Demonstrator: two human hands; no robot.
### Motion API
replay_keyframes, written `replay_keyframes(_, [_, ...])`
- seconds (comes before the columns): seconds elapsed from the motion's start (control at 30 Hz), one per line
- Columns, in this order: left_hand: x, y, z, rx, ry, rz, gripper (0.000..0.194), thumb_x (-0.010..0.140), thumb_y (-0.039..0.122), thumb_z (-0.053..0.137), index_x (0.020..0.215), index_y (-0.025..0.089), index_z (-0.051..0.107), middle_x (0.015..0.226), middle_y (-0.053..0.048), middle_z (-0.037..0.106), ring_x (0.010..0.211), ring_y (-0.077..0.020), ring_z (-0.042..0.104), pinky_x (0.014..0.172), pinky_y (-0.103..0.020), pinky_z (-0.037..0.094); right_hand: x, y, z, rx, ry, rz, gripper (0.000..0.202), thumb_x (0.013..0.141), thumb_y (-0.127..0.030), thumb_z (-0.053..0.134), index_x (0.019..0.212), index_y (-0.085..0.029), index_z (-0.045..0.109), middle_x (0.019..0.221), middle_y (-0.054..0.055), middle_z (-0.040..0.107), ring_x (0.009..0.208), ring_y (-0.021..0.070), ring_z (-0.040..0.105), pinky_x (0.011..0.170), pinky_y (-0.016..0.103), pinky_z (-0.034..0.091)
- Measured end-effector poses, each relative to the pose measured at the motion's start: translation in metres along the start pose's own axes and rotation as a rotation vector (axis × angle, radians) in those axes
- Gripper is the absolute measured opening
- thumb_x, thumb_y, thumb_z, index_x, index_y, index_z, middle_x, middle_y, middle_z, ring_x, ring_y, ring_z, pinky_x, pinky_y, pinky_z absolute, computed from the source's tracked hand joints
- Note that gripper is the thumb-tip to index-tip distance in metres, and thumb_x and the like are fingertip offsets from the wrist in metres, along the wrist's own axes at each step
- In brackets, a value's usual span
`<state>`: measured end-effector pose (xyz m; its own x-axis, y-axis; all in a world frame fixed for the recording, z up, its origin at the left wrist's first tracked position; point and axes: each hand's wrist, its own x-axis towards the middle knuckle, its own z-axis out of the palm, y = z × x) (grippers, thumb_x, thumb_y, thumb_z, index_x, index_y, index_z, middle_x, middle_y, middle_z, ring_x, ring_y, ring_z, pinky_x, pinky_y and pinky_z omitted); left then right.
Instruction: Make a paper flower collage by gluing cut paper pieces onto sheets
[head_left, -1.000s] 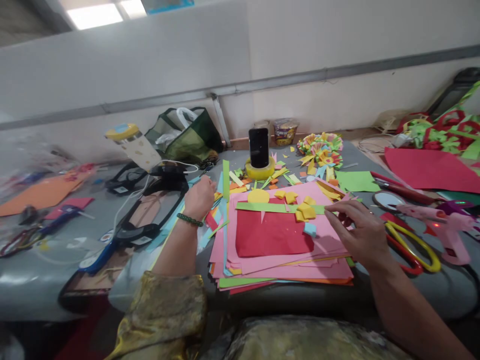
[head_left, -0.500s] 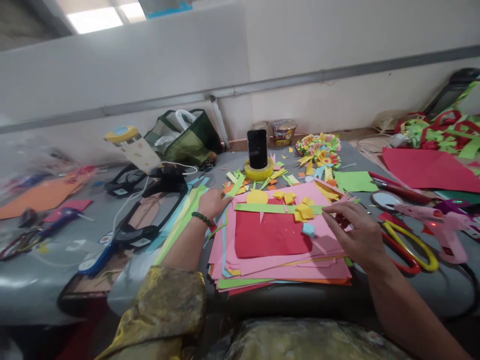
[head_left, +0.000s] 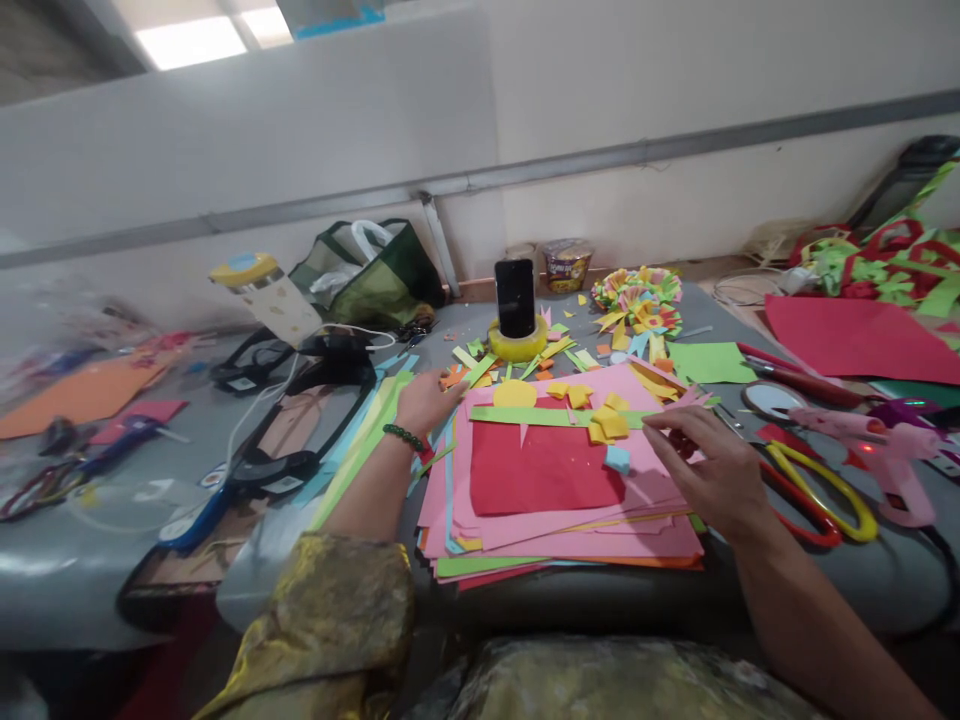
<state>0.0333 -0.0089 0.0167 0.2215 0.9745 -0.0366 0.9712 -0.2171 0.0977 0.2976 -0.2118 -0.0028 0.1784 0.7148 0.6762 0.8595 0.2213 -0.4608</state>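
A long green paper strip (head_left: 525, 415) lies across a red sheet (head_left: 540, 470) on the pink paper stack (head_left: 555, 540). At its right end, my right hand (head_left: 709, 455) pinches the strip between thumb and forefinger. My left hand (head_left: 427, 405), with a green bead bracelet at the wrist, is closed beside the strip's left end. From its fingertips a short green paper strip (head_left: 478, 370) slants up and right. Folded yellow paper pieces (head_left: 609, 425) rest on and beside the long strip, a blue folded piece (head_left: 617, 459) below them. Above the strip lies a yellow paper circle (head_left: 514, 394).
Behind the stack, a phone (head_left: 515, 298) stands in a yellow tape roll (head_left: 517, 343) among paper scraps. To the right are yellow-and-red-handled scissors (head_left: 821, 490) and a pink glue gun (head_left: 885, 455). Paper flowers (head_left: 641, 300) sit farther back; a black headset strap (head_left: 330, 410) lies left.
Very little differs. Both hands stay almost in place at the strips, with only a slight shift of the fingers.
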Motion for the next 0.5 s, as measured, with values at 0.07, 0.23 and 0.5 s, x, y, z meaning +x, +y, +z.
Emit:
replay_keyframes(0.07, [-0.001, 0.005, 0.003, 0.032, -0.020, 0.034, 0.047, 0.089, 0.049, 0.051, 0.120, 0.018, 0.068, 0.117, -0.013, 0.073, 0.109, -0.0302, 0.067, 0.085, -0.033, 0.051, 0.000, 0.000, 0.000, 0.005, -0.005, 0.002, 0.013, 0.092, -0.028, 0.057, 0.086, -0.022, 0.067, 0.080, 0.004, 0.069, 0.055, 0.0136, 0.059, 0.051, 0.028, 0.050])
replay_keyframes(0.23, [-0.001, 0.013, 0.005, 0.079, -0.022, 0.044, 0.036, 0.090, 0.028, 0.045, 0.110, 0.015, 0.073, 0.110, -0.017, 0.074, 0.108, -0.0332, 0.067, 0.084, -0.036, 0.050, 0.001, 0.000, -0.001, -0.010, 0.037, -0.035, 0.011, 0.093, -0.023, 0.057, 0.085, -0.022, 0.065, 0.078, 0.003, 0.069, 0.054, 0.0128, 0.058, 0.050, 0.026, 0.048])
replay_keyframes(0.5, [0.004, -0.003, -0.006, -0.069, 0.061, -0.002, 0.033, 0.086, 0.019, 0.045, 0.093, 0.022, 0.077, 0.100, -0.009, 0.078, 0.100, -0.0277, 0.070, 0.077, -0.031, 0.051, 0.002, 0.001, -0.002, -0.020, 0.054, -0.019, 0.011, 0.092, -0.023, 0.057, 0.084, -0.023, 0.065, 0.076, 0.002, 0.068, 0.055, 0.0136, 0.059, 0.050, 0.027, 0.049])
